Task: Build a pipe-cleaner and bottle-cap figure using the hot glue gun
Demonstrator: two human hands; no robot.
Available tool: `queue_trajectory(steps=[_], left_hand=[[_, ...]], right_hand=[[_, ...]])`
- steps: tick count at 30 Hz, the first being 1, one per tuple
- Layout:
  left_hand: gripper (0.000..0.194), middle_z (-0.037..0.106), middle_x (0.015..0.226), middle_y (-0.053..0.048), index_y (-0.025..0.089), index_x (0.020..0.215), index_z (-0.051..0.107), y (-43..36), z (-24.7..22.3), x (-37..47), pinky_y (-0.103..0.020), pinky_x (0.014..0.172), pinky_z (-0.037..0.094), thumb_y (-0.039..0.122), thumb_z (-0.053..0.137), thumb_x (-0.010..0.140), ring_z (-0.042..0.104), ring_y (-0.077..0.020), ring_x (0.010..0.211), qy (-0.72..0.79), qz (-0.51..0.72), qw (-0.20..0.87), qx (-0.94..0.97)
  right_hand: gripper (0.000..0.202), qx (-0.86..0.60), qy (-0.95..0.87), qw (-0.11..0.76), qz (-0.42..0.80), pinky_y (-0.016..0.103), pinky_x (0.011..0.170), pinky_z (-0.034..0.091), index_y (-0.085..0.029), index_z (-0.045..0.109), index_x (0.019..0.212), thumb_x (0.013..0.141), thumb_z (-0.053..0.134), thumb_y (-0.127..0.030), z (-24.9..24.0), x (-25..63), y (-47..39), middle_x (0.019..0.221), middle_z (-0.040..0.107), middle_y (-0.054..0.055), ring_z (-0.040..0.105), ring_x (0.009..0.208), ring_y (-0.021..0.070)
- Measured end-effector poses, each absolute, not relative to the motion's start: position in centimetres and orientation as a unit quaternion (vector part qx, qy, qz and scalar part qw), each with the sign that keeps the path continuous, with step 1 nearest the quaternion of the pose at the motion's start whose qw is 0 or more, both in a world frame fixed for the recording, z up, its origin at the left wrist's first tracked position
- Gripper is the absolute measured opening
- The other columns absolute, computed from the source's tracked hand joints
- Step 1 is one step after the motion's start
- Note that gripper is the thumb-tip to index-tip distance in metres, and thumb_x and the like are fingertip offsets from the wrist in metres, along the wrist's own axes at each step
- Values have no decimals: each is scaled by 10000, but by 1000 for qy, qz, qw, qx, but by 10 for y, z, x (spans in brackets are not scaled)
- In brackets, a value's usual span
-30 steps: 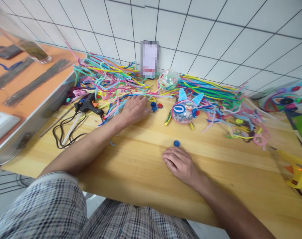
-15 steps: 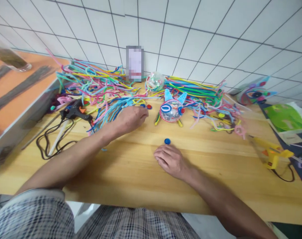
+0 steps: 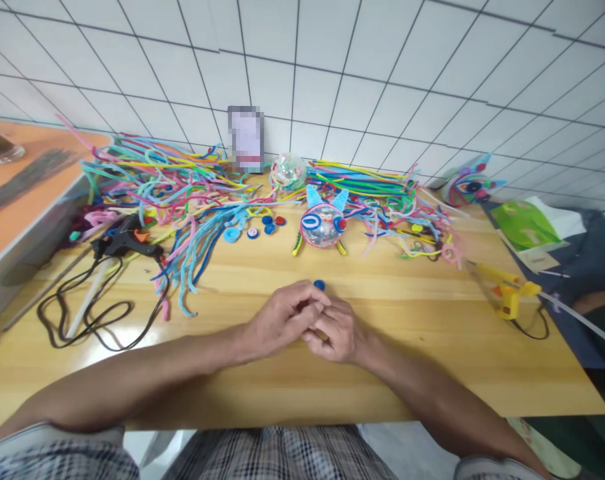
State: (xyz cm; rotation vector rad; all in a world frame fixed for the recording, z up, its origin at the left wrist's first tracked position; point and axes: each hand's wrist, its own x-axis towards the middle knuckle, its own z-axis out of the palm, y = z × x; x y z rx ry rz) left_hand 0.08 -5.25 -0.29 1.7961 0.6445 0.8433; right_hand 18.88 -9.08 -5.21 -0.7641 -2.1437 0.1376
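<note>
My left hand (image 3: 285, 319) and my right hand (image 3: 336, 331) meet above the front middle of the table, fingertips touching. Both sets of fingers are bent and closed; anything between them is hidden. Right behind the fingers lies a small dark blue coil (image 3: 319, 285). Farther back stands a clear ball figure (image 3: 321, 230) with light blue ears, coiled eyes and yellow-green feet. To its left are a light blue coil (image 3: 231, 235), a white-centred coil (image 3: 252, 233), dark blue coils (image 3: 269, 229) and a red coil (image 3: 280, 221).
Heaps of coloured pipe cleaners (image 3: 167, 180) line the tiled wall, with a phone (image 3: 246, 140) and another clear ball (image 3: 288, 171). A black glue gun (image 3: 127, 240) and its cord lie left, a yellow glue gun (image 3: 510, 297) right. Another decorated ball (image 3: 470, 187) sits back right.
My left hand has come back from the coils by the pipe cleaners to my right hand, uncovering those coils. The view has shifted, so the tabletop things appear farther left.
</note>
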Motion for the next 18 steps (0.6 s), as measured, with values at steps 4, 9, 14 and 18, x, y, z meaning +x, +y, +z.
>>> queue_trajectory(steps=[4,9,14,18], left_hand=[[227,731,909,-34,191,998,721,-71,-13,6,-284,803,520,340,563,1066,660,-157,838,295,337,587,675],[289,755,917,-41,198,986,728,-73,-31,6,-309,826,536,420,557,1055,679,-188,850,328,316,620,639],[316,746,888,-31,199,979,733,-67,-33,0,-294,806,535,448,555,1057,674,-185,829,331,272,625,652],[358,772,971,-42,201,1073,755,-67,-32,-5,-307,877,537,470,519,1089,696,-199,906,324,263,626,659]], right_hand=[[166,-284,-859,426,26,325,651,547,-258,682,817,955,605,-209,-54,191,-93,714,744,-8,678,649,166],[312,-286,-869,404,1,290,535,439,-246,637,668,979,613,-229,-60,188,-92,594,644,-46,574,550,116],[358,-272,-868,416,-5,278,522,435,-239,636,656,1012,601,-253,-58,184,-91,595,617,-46,531,551,108],[395,-275,-858,434,-16,275,511,417,-242,587,637,1030,610,-276,-53,183,-88,580,592,-59,503,525,97]])
